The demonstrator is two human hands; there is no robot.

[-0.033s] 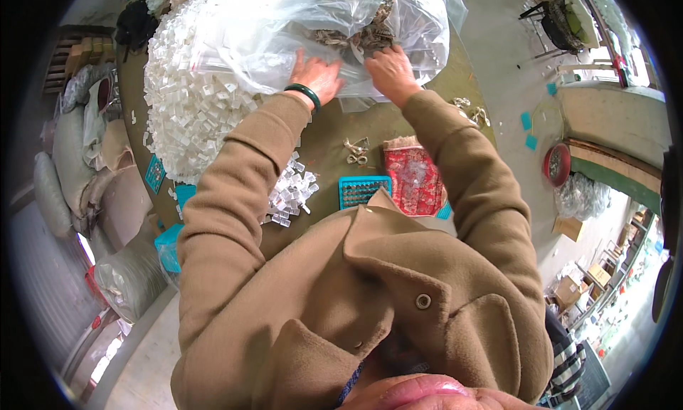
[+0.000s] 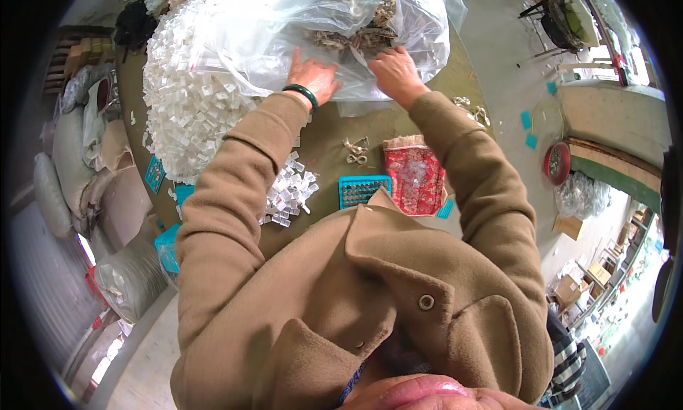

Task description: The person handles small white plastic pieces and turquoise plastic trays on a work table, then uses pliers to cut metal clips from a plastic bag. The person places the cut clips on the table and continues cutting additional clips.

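Observation:
A large clear plastic bag [image 2: 270, 47] lies across the far part of the table, with bundled brown and cream stringy pieces [image 2: 370, 36] inside. My left hand [image 2: 313, 79], a dark green bangle at its wrist, grips the bag's near edge, one finger pointing up. To its right, my right hand [image 2: 398, 74] has its fingers curled on the same edge, just below the bundles. Their fingertips are partly hidden in the plastic. A big heap of small translucent white blocks [image 2: 185, 111] stands left of the bag, and a smaller pile [image 2: 292, 191] lies by my left forearm.
Nearer to me are a teal tray [image 2: 364, 191] of small dark pieces, a red patterned cloth pouch [image 2: 413, 175] and loose cream ties [image 2: 356, 151]. More ties [image 2: 473, 111] lie beyond my right forearm. A red basin [image 2: 556, 162] stands off to the right; stuffed sacks [image 2: 71, 161] are at left.
My right hand has shifted slightly to the right and the bag's near edge has moved a little with it. My left hand has barely moved.

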